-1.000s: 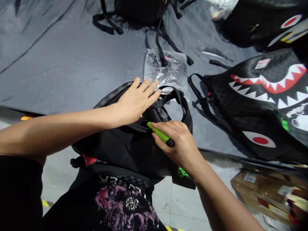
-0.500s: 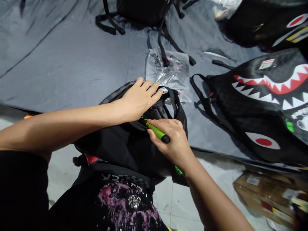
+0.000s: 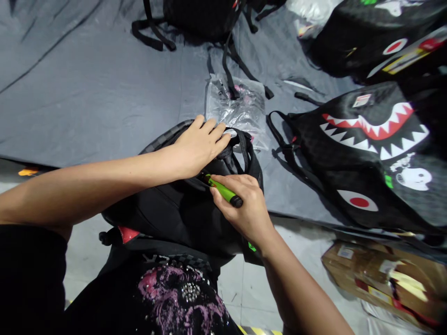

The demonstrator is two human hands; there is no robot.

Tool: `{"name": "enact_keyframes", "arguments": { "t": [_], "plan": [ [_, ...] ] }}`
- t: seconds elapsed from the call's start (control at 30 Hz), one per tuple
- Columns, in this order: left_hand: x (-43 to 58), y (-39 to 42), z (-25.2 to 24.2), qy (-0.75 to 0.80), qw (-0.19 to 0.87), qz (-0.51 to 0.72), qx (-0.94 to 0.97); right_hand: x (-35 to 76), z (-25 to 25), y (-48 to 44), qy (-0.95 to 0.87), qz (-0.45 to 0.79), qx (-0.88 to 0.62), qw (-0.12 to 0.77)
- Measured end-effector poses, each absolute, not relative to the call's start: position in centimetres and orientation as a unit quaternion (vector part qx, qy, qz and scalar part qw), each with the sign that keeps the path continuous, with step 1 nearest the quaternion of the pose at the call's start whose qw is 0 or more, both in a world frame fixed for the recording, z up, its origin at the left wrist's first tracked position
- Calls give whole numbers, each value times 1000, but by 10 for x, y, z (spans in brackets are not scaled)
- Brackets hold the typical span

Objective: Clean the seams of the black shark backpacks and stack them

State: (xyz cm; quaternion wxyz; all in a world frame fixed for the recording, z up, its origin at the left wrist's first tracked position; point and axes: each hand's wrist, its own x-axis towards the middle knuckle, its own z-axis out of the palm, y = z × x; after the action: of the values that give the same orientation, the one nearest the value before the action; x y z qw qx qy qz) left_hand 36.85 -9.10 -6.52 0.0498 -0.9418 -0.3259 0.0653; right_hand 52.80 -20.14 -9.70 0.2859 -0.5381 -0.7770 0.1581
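A black backpack [image 3: 174, 209] lies at the edge of the grey-covered table, close against my body. My left hand [image 3: 200, 144] rests flat on its upper part, palm down with the fingers spread. In my right hand [image 3: 244, 202] is a bright green marker pen [image 3: 225, 191] with a black end. The pen's far tip points into the backpack's dark fabric beside my left palm; what it touches there is hidden. Black straps [image 3: 244, 149] loop up just right of my left fingers.
Behind the backpack lies a clear plastic bag [image 3: 240, 109]. A shark-mouth backpack [image 3: 366, 153] is on the right, with another black backpack [image 3: 349, 42] beyond it. One more backpack [image 3: 199, 21] sits at the back. A cardboard box [image 3: 352, 270] stands on the floor.
The whole view has shifted, so surrounding things sit a little further left. Both hands keep nearly the same place on the backpack, and the right still holds the marker pen.
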Motion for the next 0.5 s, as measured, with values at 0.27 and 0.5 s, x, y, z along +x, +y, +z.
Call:
{"name": "enact_keyframes", "arguments": {
  "t": [0.27,0.5],
  "plan": [
    [367,-90,-66,-325,40,55,-943,528,-93,-201,-779,149,-549,265],
    [367,-91,-63,-319,59,63,-944,525,-92,-200,-778,158,-549,260]
  ]
}}
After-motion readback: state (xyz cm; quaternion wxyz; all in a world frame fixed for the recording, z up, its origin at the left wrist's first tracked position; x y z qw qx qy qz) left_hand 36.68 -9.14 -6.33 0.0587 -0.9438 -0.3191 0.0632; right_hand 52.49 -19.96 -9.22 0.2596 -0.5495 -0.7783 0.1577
